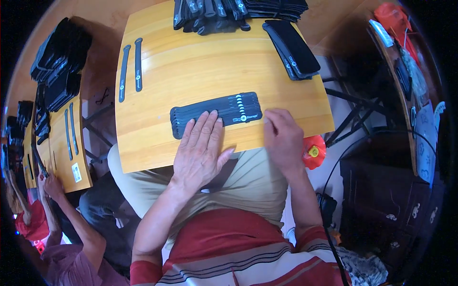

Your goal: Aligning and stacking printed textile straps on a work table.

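Note:
A neat, overlapping stack of dark grey straps [231, 107] with rounded ends and pale printing lies near the table's front edge. My left hand [199, 150] rests flat across its near left part, fingers stretched out and thumb apart. Just beyond the right end of the stack is my right hand [284, 138], its fingers curled in. Whatever those fingers may hold is hidden beneath them. Two single straps [138, 64] lie apart at the table's far left.
Bundled black straps [210, 14] fill the far edge of the wooden table [191, 62]. Wide black strips [296, 50] lie at the far right. A red round thing with a yellow centre [313, 151] shows below the right edge. Co-workers' hands [51, 186] are at another table, left.

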Tool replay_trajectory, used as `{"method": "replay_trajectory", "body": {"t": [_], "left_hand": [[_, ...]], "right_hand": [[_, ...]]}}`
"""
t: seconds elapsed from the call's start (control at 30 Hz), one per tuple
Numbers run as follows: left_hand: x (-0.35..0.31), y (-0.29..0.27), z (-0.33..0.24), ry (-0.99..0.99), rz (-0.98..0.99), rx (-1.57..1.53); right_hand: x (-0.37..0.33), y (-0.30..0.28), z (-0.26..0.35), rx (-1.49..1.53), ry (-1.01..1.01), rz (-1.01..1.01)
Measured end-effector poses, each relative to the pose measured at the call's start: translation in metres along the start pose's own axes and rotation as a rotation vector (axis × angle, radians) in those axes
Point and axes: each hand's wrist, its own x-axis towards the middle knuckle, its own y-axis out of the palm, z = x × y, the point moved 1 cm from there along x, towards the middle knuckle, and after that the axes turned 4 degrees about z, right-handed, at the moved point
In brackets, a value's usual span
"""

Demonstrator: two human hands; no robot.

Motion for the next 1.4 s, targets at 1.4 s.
{"method": "replay_trajectory", "body": {"t": [1.4], "left_hand": [[-0.002, 0.0, 0.002, 0.01, 0.061, -0.03]], "right_hand": [[-0.009, 0.037, 0.02, -0.209, -0.418, 0.198]]}}
